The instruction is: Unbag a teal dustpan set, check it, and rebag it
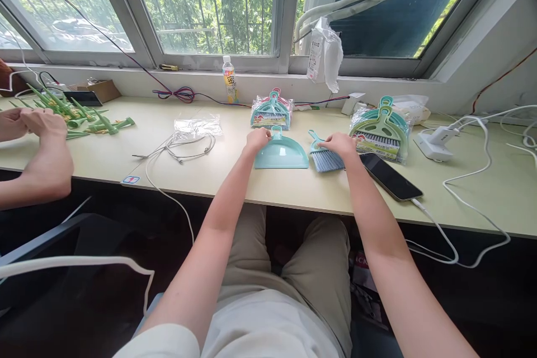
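Closest in, both bare forearms reach out over the lap toward the pale bench (293, 193). Left hand (257, 140) sits at about 12 o'clock, grip clenched around the handle of a small teal dustpan (280, 155) that lies flat on the bench, open mouth facing the near edge. Right hand (342, 144) is just beside it at 1 o'clock, fingers curled over the top of a little hand brush (325, 158), so that grip is grasping the brush, with the grey bristles poking out under the palm and the teal handle tip sticking up to the left. Brush and dustpan lie side by side, very close, can't tell if they touch.

At 2 o'clock a black phone (390, 177) lies flat with a white cable running off the bench edge. Just behind the right hand there's a bagged stack of green brush-and-pan sets (380, 135), and past that a white charger block (434, 144). A loose white cord (178, 151) coils at 10 o'clock with an empty clear bag (197, 125) behind it.

Farther back at 12 o'clock, another packaged set (272, 112), then a drink bottle (229, 79) by the window sill. Way over at 9 o'clock another person's hands (37, 123) rest near a pile of green plastic spikes (79, 114).
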Motion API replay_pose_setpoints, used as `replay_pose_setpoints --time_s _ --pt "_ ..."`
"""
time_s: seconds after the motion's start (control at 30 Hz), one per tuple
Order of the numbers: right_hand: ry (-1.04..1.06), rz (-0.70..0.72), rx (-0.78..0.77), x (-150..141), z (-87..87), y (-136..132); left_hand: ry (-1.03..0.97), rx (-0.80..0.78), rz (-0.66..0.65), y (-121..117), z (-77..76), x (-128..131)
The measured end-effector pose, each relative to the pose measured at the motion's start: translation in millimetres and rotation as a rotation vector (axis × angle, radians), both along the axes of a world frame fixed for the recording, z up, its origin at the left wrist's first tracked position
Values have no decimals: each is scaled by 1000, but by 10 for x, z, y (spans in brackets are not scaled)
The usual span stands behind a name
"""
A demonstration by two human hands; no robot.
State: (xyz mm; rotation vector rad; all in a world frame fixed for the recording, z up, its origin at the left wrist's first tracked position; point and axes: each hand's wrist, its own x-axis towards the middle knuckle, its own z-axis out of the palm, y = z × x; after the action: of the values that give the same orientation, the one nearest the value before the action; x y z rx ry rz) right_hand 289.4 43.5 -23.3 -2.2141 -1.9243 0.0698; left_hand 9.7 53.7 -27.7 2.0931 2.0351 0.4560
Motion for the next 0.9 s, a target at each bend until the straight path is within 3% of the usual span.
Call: replay_pose_setpoints --time_s 0.27,0.43,0.57,0.7,0.8,0.9 --pt "-57 -31 51 1 -79 30 -44 4 11 -24 0 -11" --pt "-116 20 44 -41 -139 58 -18 109 57 -46 31 25" --pt "-99 23 36 -119 -163 53 6 106 12 -50 25 22" --pt "-41 10 67 -156 -122 25 25 86 8 -34 9 -4" --pt "59 1 192 -168 -41 -4 12 100 27 -35 0 0" --pt "194 73 268 -236 25 -41 -7 95 -18 -80 -13 92"
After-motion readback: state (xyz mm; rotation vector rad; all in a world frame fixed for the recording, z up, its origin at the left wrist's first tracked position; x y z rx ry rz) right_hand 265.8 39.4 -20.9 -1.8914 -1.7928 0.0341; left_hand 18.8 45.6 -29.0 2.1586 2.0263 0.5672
